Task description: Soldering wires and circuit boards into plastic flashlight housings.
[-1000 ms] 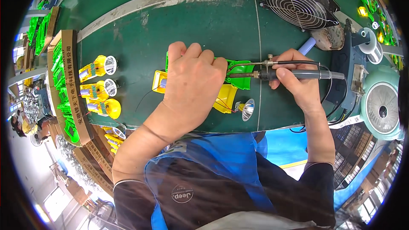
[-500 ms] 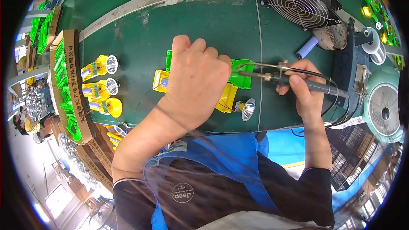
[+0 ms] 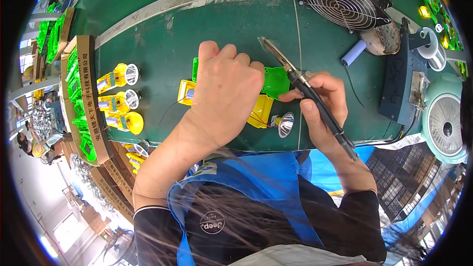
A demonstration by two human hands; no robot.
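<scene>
Green-and-yellow torch assembly being held down and worked on at a green worktop [image 3: 162,44].

The assembly [image 3: 268,96] is being covered and pressed by the left hand [image 3: 224,93], fingers closed over it; one soldering iron [image 3: 308,93] is being gripped by the right hand [image 3: 320,106], tip raised. One loose reflector [image 3: 286,124] is lying beside. Three yellow torches [image 3: 118,98] are being kept left, one fan [image 3: 345,2] behind.

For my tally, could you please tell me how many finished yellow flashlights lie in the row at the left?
3: top yellow flashlight, middle one, bottom one, stacked beside the cardboard box. More may be hidden.
</scene>
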